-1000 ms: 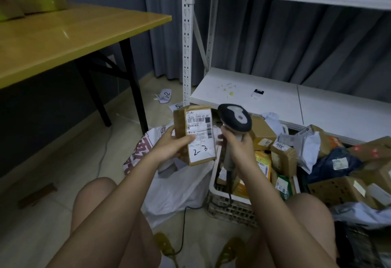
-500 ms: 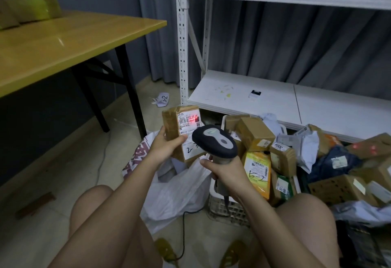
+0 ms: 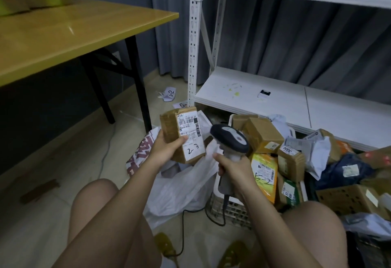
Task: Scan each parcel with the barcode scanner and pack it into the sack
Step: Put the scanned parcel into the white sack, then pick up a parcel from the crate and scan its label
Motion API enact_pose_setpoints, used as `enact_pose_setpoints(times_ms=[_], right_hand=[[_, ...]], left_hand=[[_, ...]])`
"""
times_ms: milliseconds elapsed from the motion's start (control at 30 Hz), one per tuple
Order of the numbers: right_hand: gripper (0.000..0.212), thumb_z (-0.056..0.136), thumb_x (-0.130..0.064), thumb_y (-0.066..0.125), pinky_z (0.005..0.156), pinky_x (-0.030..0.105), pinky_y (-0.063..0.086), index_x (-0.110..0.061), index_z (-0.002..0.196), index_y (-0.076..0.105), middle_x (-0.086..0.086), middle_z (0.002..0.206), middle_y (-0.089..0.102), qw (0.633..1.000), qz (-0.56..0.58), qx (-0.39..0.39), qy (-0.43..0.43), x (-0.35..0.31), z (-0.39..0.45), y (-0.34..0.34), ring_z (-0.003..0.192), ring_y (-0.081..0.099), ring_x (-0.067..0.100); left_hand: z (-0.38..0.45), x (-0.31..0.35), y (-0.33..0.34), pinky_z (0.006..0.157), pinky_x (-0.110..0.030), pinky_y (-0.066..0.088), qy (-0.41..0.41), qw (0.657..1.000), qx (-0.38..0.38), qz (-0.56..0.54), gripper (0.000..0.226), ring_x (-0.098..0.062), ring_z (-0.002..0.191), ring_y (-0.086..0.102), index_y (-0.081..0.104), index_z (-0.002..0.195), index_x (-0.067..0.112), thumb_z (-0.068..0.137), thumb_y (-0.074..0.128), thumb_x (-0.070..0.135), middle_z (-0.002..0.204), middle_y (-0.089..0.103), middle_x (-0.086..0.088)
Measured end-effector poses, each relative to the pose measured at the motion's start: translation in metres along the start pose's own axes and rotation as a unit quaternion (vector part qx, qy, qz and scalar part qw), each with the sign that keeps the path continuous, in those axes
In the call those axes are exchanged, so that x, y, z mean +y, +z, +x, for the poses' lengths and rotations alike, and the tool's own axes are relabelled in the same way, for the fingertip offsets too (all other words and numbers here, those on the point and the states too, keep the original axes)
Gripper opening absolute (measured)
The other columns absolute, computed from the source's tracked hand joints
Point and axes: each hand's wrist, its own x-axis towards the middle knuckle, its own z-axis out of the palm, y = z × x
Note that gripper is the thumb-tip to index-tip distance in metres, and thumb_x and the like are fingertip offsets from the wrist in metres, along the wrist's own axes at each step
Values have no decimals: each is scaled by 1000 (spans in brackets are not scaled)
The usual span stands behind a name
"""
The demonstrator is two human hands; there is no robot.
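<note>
Left hand (image 3: 164,148) grips the parcel (image 3: 182,134) label-up above the sack (image 3: 179,187), presenting its barcode. Right hand (image 3: 231,169), right of the parcel, wraps the barcode scanner (image 3: 229,138), head angled toward that label for reading.

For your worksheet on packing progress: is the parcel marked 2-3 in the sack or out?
Out: the left hand holds the parcel above the white sack.
</note>
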Motion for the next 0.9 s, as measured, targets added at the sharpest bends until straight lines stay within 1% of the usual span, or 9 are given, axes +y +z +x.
enact_pose_setpoints(times_ms=[67, 167, 267, 400, 467, 533, 633, 767, 900], right_hand=[[9, 86, -12, 71, 57, 28, 48, -10, 92, 64, 5, 66, 60, 998, 42, 39, 40, 7, 15, 2, 55, 55, 16], [26, 86, -7, 69, 60, 27, 51, -5, 110, 61, 10, 80, 64, 989, 79, 91, 84, 18, 45, 6, 62, 59, 17], [41, 85, -7, 70, 64, 30, 52, -9, 123, 54, 9, 92, 63, 985, 58, 111, 115, 30, 77, 15, 71, 61, 19], [66, 75, -30, 81, 95, 49, 49, -21, 132, 50, 10, 125, 57, 978, -52, 180, 96, 46, 121, 32, 105, 60, 31], [77, 70, -37, 84, 103, 50, 44, -22, 137, 47, 10, 134, 52, 974, -99, 185, 88, 51, 140, 39, 118, 54, 34], [79, 73, -34, 84, 105, 47, 42, -18, 139, 44, 10, 136, 53, 973, -122, 174, 92, 53, 155, 45, 124, 51, 34], [68, 82, -25, 77, 108, 47, 39, -17, 140, 43, 9, 137, 55, 966, -136, 191, 111, 61, 172, 51, 127, 50, 34], [59, 84, -18, 74, 99, 37, 42, -16, 137, 48, 8, 132, 58, 973, -125, 184, 63, 64, 175, 50, 122, 54, 30], [46, 79, -10, 77, 92, 39, 50, -16, 120, 58, 2, 107, 65, 984, -141, 109, 12, 66, 164, 31, 103, 61, 21]], left_hand=[[4, -12, -9, 92, -48, 53, -14, 999, 32, -12, 67, -16, 103, 67, 55, 126, 25, 67, 81, 43, 116, 69, 5], [8, -32, -22, 92, -49, 53, -31, 996, 81, -30, 51, -17, 102, 67, 60, 122, 22, 76, 79, 30, 115, 70, 1], [16, -52, -33, 92, -49, 53, -60, 992, 104, -27, 49, -17, 102, 67, 62, 122, 23, 76, 79, 31, 113, 70, 3], [40, -77, -40, 94, -42, 52, -84, 991, 108, -4, 60, -15, 101, 66, 60, 121, 21, 68, 83, 38, 115, 69, 5], [51, -84, -38, 94, -35, 50, -84, 991, 102, 12, 52, -12, 99, 63, 57, 114, 21, 70, 84, 32, 110, 66, 10], [64, -93, -35, 97, -37, 49, -88, 993, 81, 15, 65, -12, 103, 63, 56, 122, 21, 66, 86, 33, 115, 66, 8], [80, -109, -28, 98, -43, 50, -87, 994, 47, 53, 96, -11, 108, 63, 50, 132, 29, 46, 84, 55, 121, 66, 9], [102, -129, -22, 98, -40, 49, -118, 983, 17, 137, 106, -15, 113, 60, 39, 142, 31, 48, 77, 60, 130, 60, 7], [128, -136, -5, 95, -35, 48, -108, 921, -118, 354, 99, -19, 117, 56, 34, 146, 36, 58, 72, 63, 137, 53, 7]])
